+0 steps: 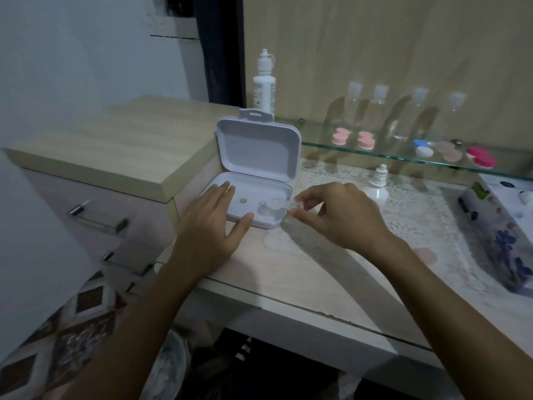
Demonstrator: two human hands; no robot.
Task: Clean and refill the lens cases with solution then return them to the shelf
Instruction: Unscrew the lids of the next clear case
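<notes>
the white hinged plastic travel box stands open near the front edge of the pale wooden desk, lid upright. the left hand rests flat on the box's left side, fingers straight and slightly spread, steadying it. the right hand sits just right of the box, its fingers pinched on a small clear plastic lens case whose long axis runs left to right, one end over the tray's right rim. the right hand is plainly the nearer one. the white solution bottle stands well behind the box, beside the glass shelf
</notes>
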